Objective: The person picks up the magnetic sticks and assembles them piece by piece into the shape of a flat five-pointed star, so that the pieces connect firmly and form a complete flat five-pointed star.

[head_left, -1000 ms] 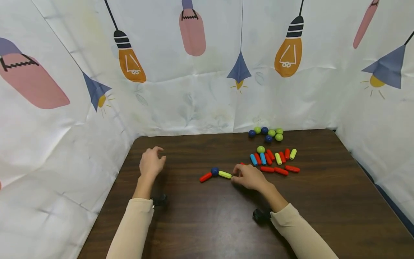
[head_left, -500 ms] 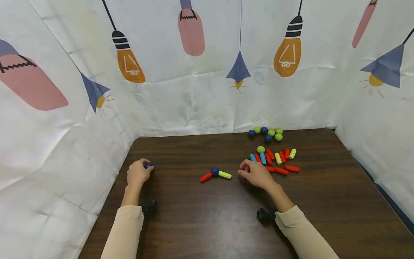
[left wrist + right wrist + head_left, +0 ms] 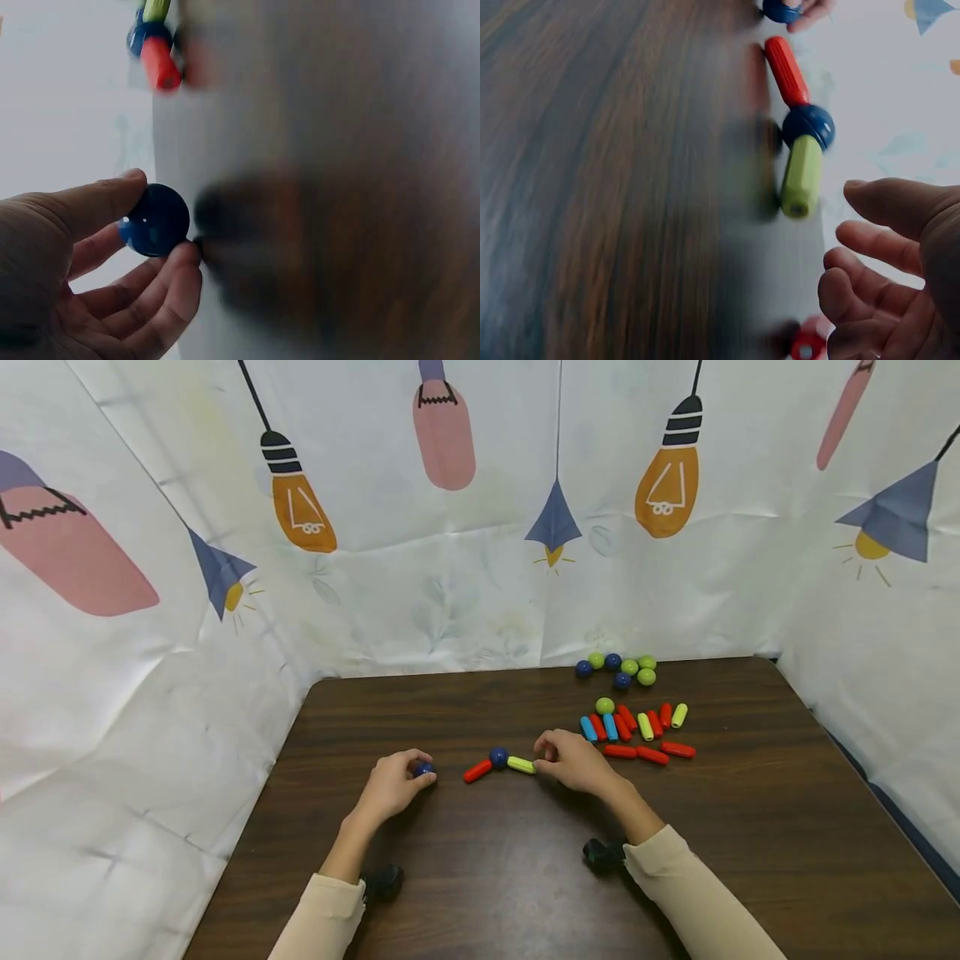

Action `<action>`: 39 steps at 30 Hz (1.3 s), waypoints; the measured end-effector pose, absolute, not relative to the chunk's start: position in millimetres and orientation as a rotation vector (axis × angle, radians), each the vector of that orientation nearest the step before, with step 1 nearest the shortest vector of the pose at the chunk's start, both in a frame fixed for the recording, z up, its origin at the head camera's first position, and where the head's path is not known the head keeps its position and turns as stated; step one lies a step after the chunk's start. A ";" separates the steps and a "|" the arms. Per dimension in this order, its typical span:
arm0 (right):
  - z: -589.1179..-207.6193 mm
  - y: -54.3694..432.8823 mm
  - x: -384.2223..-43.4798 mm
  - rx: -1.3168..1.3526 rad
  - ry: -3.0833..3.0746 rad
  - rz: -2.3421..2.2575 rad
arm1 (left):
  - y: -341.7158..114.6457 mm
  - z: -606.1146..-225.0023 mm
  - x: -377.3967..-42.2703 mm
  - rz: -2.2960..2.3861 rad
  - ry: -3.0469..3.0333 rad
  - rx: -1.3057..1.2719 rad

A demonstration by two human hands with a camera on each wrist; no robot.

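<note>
My left hand (image 3: 393, 783) pinches a glossy dark blue ball (image 3: 157, 223) between thumb and fingers, close over the table. To its right lies a small chain: a red rod (image 3: 477, 771), a blue ball (image 3: 498, 757) and a yellow-green rod (image 3: 522, 765), joined end to end at a bend. My right hand (image 3: 576, 763) hovers at the free end of the yellow-green rod, thumb and loosely bent fingers apart with nothing between them. Below those fingers, the right wrist view catches the end of another red rod (image 3: 808, 341); the hand hides it in the head view.
On the brown table (image 3: 480, 877), several red, blue and yellow rods (image 3: 646, 727) lie right of centre, with a green ball (image 3: 604, 706) beside them. Several green and blue balls (image 3: 622, 681) cluster at the back edge. Patterned white cloth (image 3: 450, 585) hangs behind and at both sides.
The left hand took hold of the blue ball at the table's left and carried it rightward toward the chain. The right hand shifted slightly right, then back to the yellow-green rod's end.
</note>
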State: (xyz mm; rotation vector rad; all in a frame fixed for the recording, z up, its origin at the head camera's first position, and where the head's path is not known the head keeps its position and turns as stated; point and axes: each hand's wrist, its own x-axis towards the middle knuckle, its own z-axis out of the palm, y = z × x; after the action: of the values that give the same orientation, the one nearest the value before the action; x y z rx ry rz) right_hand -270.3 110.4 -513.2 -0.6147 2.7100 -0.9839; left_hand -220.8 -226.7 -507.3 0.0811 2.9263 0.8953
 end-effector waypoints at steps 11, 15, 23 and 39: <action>-517.2 84.0 -268.5 -0.548 2.680 -0.844 | -190.4 -511.2 -213.3 0.956 2.925 0.111; -518.9 83.6 -265.3 -0.551 2.681 -0.861 | -184.5 -512.2 -217.5 0.963 2.950 0.106; -523.1 83.7 -262.5 -0.547 2.645 -0.917 | -177.6 -515.8 -227.3 1.001 2.960 0.081; -524.8 86.6 -262.5 -0.513 2.625 -0.995 | -177.6 -512.8 -230.9 1.068 2.942 0.063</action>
State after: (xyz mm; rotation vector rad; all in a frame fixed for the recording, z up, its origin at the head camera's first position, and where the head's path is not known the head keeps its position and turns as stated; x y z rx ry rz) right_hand -262.5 86.6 -524.8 -0.5135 2.6254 -0.9951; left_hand -230.9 -177.6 -512.8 0.0635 2.9418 1.0677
